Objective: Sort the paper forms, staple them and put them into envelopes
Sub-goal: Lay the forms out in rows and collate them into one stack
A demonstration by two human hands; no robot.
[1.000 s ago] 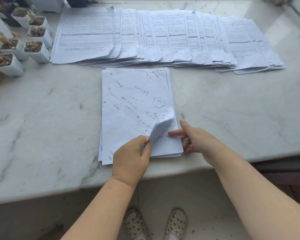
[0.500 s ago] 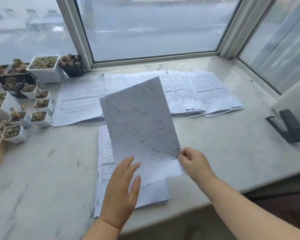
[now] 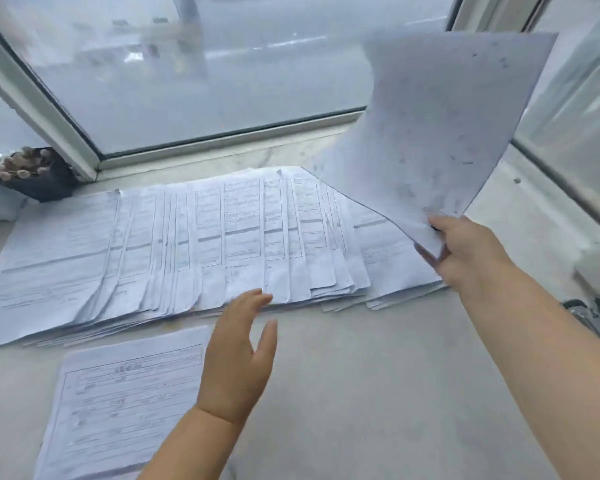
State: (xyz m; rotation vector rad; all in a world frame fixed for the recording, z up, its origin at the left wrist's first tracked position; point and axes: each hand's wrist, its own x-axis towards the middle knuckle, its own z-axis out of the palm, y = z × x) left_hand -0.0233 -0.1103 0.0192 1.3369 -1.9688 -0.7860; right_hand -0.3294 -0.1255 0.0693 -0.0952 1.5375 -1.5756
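Beyond your left hand (image 3: pixel 234 358) a long fan of printed forms (image 3: pixel 174 244) lies overlapped across the marble sill (image 3: pixel 378 393), running from far to its left to under your right hand (image 3: pixel 465 251). A dark pot of small cacti (image 3: pixel 37 174) stands well off to the left by the window frame (image 3: pixel 42 109), and a dark object just right of your right forearm is too cut off to name. Nothing lies between your two hands but bare sill. Your right hand pinches the lower corner of the loose sheet (image 3: pixel 430 133), which stands tilted up over the right end of the fan (its writing shows faintly through the back). Your left hand hovers with fingers straight and loose, holding nothing, its fingertips near the fan's front edge. The stack of forms (image 3: pixel 125 403) lies just left of your left wrist. Since half a second ago, the sheet has swung from above the stack, between your hands, up and off to the right, and your left hand has come away from it.
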